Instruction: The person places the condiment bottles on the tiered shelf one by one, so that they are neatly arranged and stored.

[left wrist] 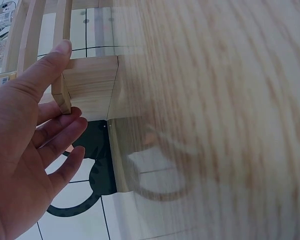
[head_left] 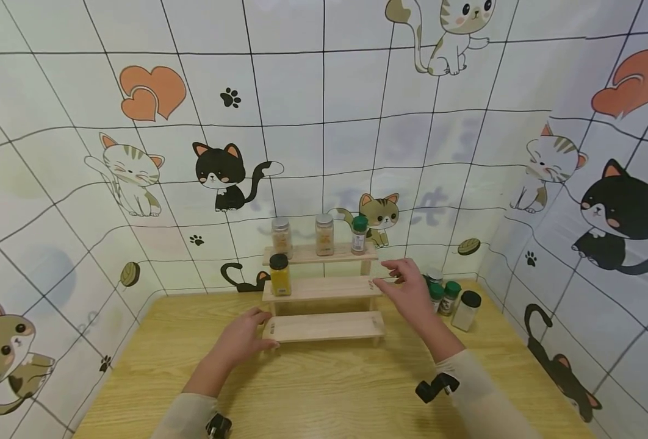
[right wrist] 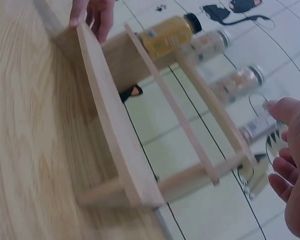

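Note:
A three-tier wooden rack [head_left: 324, 327] stands on the table. My left hand [head_left: 240, 337] pinches the left end of its lowest board; in the left wrist view the thumb lies on one face and fingertips touch the other side. Beside the right end of the middle board is my right hand [head_left: 406, 289], its fingers loosely bent around nothing. On the middle board's left end stands a yellow-filled spice jar [head_left: 280, 279] with a black lid. The top board carries two clear jars, one at the left [head_left: 282, 236] and one central [head_left: 324, 235], plus a green-lidded jar [head_left: 359, 236].
Right of the rack, behind my right forearm, several jars cluster on the table [head_left: 324, 390], among them a green-lidded jar [head_left: 449, 297] and a black-lidded jar [head_left: 466, 312] with pale contents. A cat-patterned tiled wall covering [head_left: 302, 152] rises behind and at both sides.

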Motion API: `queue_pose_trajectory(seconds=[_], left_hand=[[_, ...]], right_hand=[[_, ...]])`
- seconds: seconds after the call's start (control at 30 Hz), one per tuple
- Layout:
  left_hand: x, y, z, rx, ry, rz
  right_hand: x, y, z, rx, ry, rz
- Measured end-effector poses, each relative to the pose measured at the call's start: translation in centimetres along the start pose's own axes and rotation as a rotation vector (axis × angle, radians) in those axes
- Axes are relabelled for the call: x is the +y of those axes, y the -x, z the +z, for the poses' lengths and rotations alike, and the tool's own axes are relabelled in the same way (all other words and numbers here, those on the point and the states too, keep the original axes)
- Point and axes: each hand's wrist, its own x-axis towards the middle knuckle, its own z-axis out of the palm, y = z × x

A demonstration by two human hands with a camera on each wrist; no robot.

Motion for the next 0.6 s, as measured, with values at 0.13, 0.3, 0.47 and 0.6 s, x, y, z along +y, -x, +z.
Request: queue_pose_trajectory(seconds=[0.13,0.3,0.47,0.6], left_hand=[[0.0,0.1,0.2,0.003,0.003,-0.002],[-0.2,-0.1,0.4,0.007,-0.007,-0.003],[-0.3,-0.1,0.4,0.004,-0.009,0.002],[-0.3,-0.1,0.4,0.003,-0.012,0.002]], right_hand=[[2.3,1.1,-2.4,0.012,0.052,0.077],[4.3,2.1,-5.0,0.024,0.140,0.161],[5.6,3.1,-6.6,0.020,0.244,0.209],[6.5,3.6,-6.9,0.009,0.290,0.241]])
